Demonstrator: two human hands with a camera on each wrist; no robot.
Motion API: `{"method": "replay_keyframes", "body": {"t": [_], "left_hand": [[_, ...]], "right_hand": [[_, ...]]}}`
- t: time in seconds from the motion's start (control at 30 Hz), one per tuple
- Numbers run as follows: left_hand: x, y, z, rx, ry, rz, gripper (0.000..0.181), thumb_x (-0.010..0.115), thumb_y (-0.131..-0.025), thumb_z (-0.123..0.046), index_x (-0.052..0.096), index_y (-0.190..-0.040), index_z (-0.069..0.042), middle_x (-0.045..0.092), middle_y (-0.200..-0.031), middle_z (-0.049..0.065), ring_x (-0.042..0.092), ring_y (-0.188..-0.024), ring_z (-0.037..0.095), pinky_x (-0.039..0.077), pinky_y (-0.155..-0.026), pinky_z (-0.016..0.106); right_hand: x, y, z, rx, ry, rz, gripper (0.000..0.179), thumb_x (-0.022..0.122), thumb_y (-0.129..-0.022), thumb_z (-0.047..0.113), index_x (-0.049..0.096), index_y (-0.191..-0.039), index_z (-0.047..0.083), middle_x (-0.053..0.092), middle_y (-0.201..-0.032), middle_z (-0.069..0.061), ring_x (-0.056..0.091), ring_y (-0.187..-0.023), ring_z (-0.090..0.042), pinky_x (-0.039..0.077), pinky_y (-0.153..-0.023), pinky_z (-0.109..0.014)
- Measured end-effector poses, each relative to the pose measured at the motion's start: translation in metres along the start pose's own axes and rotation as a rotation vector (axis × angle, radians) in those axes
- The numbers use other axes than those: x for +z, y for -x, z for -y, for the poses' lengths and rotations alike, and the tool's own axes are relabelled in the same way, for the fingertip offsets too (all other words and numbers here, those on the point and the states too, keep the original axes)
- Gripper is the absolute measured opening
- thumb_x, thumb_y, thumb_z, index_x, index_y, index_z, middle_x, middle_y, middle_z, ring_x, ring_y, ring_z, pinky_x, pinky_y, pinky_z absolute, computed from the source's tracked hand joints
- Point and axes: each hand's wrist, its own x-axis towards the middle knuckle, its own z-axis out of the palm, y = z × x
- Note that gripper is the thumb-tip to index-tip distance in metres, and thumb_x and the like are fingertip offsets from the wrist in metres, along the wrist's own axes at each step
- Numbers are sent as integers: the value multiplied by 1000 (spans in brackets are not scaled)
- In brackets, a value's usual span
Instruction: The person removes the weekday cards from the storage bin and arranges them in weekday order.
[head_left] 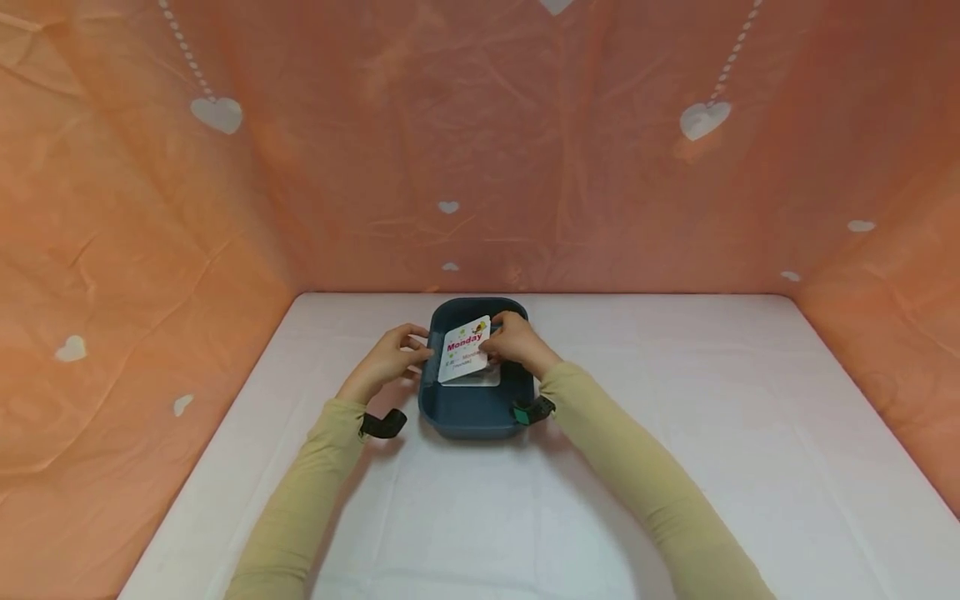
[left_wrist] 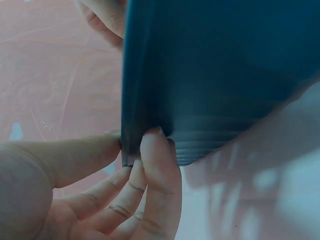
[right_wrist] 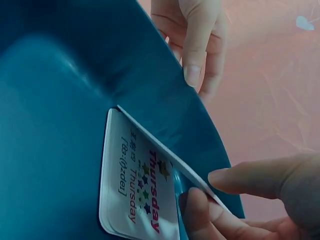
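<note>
1. The Monday card (head_left: 462, 348) is white with rounded corners; "Monday" runs across it in large pink-red letters, with smaller print below and a small yellowish picture in one upper corner.
2. It is inside the tray (head_left: 468, 421), tilted; the right wrist view catches it nearly edge-on, as a thin pale strip.
3. The right hand (head_left: 520, 342) holds that card in a narrow pinch, thumb on one face and fingers on the other.
4. Beneath it, the Thursday card (right_wrist: 135, 185) lies on the tray's floor. It is white too, with bold pink-red "Thursday", a smaller red "Thursday", dark Chinese characters, a bracketed phonetic line and stars in green, purple and gold. Its edge looks doubled; I cannot tell whether another card lies under it.
5. The tray is dark blue, smooth and round-cornered, with fine ridges low on its outer wall.
6. The left hand (head_left: 392, 357) pinches the tray's left rim, thumb against the edge and fingers on the outer wall.
7. The tray stands on a white table (head_left: 697, 417), near the orange sheet (head_left: 525, 150) behind.
</note>
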Motion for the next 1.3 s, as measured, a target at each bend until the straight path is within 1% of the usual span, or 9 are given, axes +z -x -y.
{"method": "replay_keyframes", "body": {"t": [0.17, 0.33, 0.47, 0.63, 0.77, 0.93, 1.07, 1.2, 1.3], "left_hand": [[0, 0, 0, -8, -8, -8, 42, 58, -95, -5, 42, -132, 7, 55, -105, 26, 64, -81, 30, 54, -72, 44], [1, 0, -1, -25, -18, -6, 42, 59, -95, -6, 43, -132, 5, 55, -108, 30, 64, -77, 27, 54, -73, 44], [0, 0, -3, -21, -29, -11, 42, 59, -94, -6, 43, -132, 5, 56, -106, 29, 61, -71, 22, 55, -69, 41], [0, 0, -2, -25, -17, -6, 44, 59, -95, -6, 42, -133, 6, 57, -104, 29, 58, -66, 19, 54, -65, 38], [0, 1, -2, -25, -5, -1, 44, 58, -95, -6, 41, -134, 6, 56, -105, 30, 59, -68, 19, 54, -66, 40], [0, 2, -3, -19, -8, 0, 43, 57, -96, -5, 41, -133, 6, 55, -107, 31, 60, -72, 23, 55, -68, 40], [-1, 1, -1, -20, -6, 3, 44, 57, -96, -5, 39, -134, 7, 55, -106, 31, 60, -70, 19, 54, -68, 40], [0, 1, -1, -22, -2, 2, 44, 57, -96, -6, 40, -134, 7, 56, -104, 29, 59, -68, 16, 54, -68, 40], [2, 2, -2, -24, -6, 2, 43, 58, -96, -6, 41, -133, 6, 56, -104, 29, 60, -68, 16, 54, -67, 39]], "right_hand": [[-2, -1, 0, -1, -24, 17, 61, 67, -83, -4, 38, -135, -8, 65, -90, -19, 61, -61, -19, 54, -73, -40], [-3, -3, 0, -1, -25, 13, 59, 67, -81, -8, 40, -134, -9, 65, -87, -20, 61, -58, -20, 55, -68, -37], [-2, -5, -1, -1, -13, 2, 54, 63, -83, -8, 40, -133, -9, 65, -88, -21, 60, -56, -18, 55, -68, -38], [-1, -5, -1, -4, 23, -23, 45, 56, -85, -8, 44, -129, -11, 64, -85, -21, 61, -53, -16, 55, -70, -40], [-3, -4, 1, -3, 21, -29, 42, 51, -86, -9, 45, -128, -12, 64, -81, -20, 63, -55, -17, 55, -70, -40], [-6, -2, 2, -5, 24, -33, 42, 49, -86, -9, 48, -128, -12, 63, -78, -20, 66, -59, -22, 55, -71, -40], [-8, -3, 1, -9, 31, -40, 37, 48, -85, -9, 54, -122, -13, 65, -86, -24, 68, -61, -25, 55, -70, -40], [-11, -1, -2, -20, 19, -49, 32, 48, -86, -8, 58, -116, -13, 61, -103, -27, 69, -64, -28, 55, -66, -38], [-13, 2, -5, -23, 15, -57, 29, 48, -87, -7, 61, -112, -12, 60, -105, -28, 69, -66, -31, 56, -62, -35]]}}
